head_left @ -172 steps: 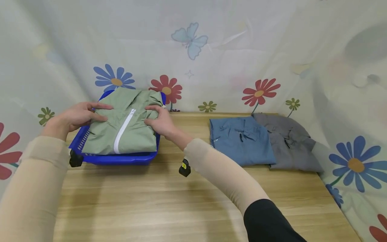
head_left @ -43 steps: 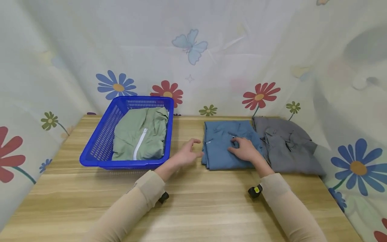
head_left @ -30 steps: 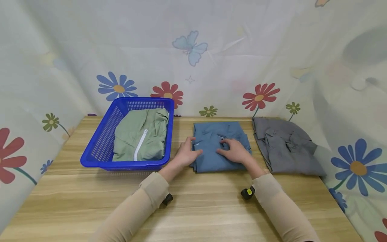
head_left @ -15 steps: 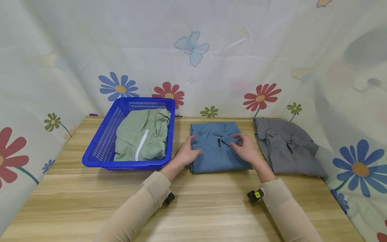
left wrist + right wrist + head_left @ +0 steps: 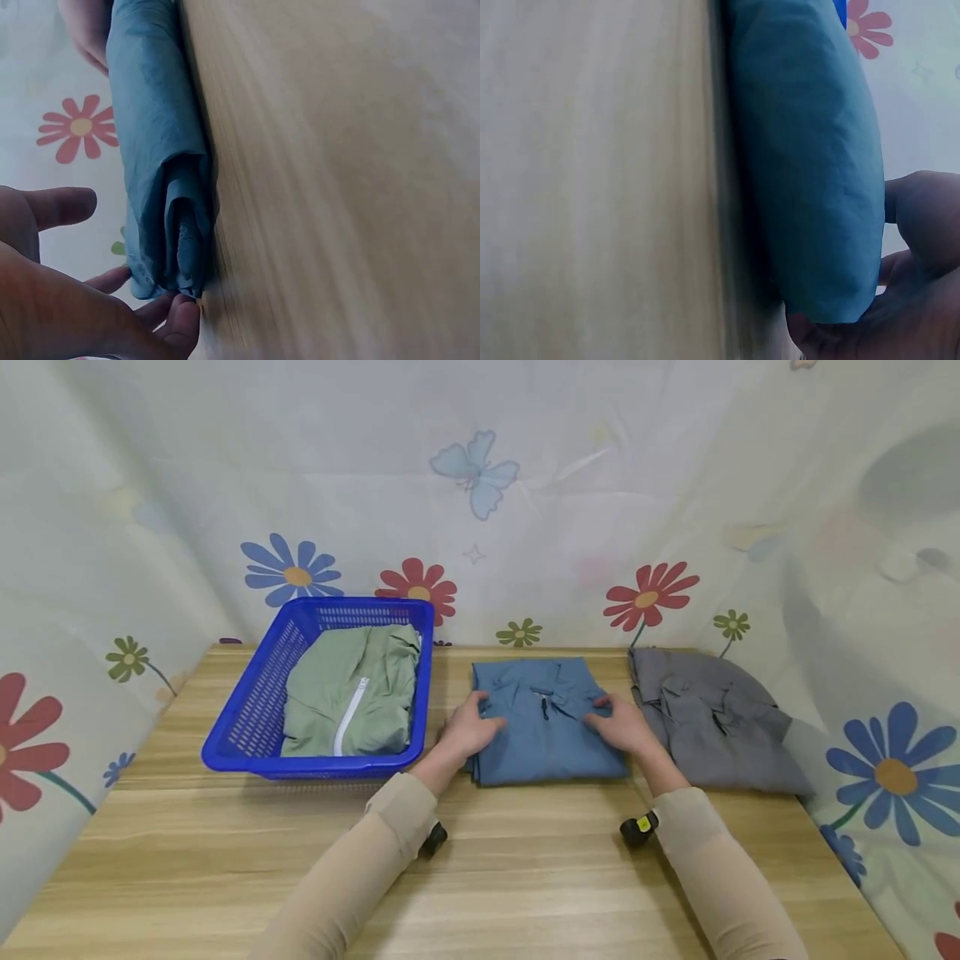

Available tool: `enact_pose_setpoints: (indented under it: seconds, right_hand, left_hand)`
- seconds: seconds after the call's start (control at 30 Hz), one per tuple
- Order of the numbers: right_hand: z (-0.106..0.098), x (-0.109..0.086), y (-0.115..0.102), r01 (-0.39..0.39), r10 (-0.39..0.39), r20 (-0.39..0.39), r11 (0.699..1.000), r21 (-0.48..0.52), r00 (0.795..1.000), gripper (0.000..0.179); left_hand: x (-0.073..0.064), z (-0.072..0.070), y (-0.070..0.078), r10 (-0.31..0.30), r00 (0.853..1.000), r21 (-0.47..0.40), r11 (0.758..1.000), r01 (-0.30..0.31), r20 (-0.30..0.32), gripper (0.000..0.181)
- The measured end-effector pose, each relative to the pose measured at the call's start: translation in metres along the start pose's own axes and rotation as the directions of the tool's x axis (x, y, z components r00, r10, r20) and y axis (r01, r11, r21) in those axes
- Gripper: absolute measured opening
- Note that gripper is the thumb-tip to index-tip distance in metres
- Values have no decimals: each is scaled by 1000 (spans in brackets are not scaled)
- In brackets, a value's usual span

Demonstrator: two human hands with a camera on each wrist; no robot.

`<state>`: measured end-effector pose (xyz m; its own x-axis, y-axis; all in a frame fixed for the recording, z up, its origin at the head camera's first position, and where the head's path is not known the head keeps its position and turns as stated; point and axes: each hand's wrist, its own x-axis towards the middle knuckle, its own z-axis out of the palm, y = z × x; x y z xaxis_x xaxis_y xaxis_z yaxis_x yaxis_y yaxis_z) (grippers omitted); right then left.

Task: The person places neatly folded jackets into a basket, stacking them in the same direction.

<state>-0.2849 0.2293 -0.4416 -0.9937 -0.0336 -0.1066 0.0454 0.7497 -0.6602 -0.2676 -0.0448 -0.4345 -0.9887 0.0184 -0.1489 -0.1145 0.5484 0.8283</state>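
Observation:
A folded blue jacket (image 5: pixel 536 743) with a collar and a black zip pull lies mid-table between my hands. At its left edge is my left hand (image 5: pixel 467 727); in the left wrist view its fingertips (image 5: pixel 182 319) curl at the lower edge of the folded layers, with the thumb (image 5: pixel 64 206) raised off the cloth. My right hand (image 5: pixel 625 724) takes the right edge, its fingers (image 5: pixel 817 337) tucked below the rounded fold and the thumb (image 5: pixel 922 214) at the upper side. The cloth hides part of the right fingers.
On the left, a blue plastic basket (image 5: pixel 247 763) holds a folded green jacket (image 5: pixel 330 693) with a white zip. Right of the blue jacket lies a folded grey jacket (image 5: pixel 720 752). A floral curtain (image 5: pixel 540 527) hangs behind the wooden table (image 5: pixel 510 877).
Earlier both hands held the green jacket at the basket; it now lies inside. The blue jacket has slid left, away from the grey one. The right hand has moved to its right edge.

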Motion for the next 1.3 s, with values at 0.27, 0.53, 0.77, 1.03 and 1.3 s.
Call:
enact_pose_setpoints:
  seconds: [0.27,0.53,0.77,1.03,1.3]
  right_hand:
    - [-5,8,-1,-35,29,45,988,153,999,44]
    - [-10,12,9,-16,-26,145,959,284,989,44]
    - [-19,6,8,-14,-60,202,938,347,978,49]
    - [-24,3,10,0,-91,252,940,341,963,52]
    - [-25,3,16,-35,-85,306,929,368,948,59]
  left_hand:
    - [8,3,0,2,1000,-160,987,-4,-15,56]
    - [12,1,-2,44,999,-223,974,-38,24,56]
    - [12,0,-3,58,996,-203,978,-44,62,50]
    - [8,-2,-2,56,993,-195,980,-35,102,56]
    - [5,-3,-3,68,989,-201,979,-41,129,61]
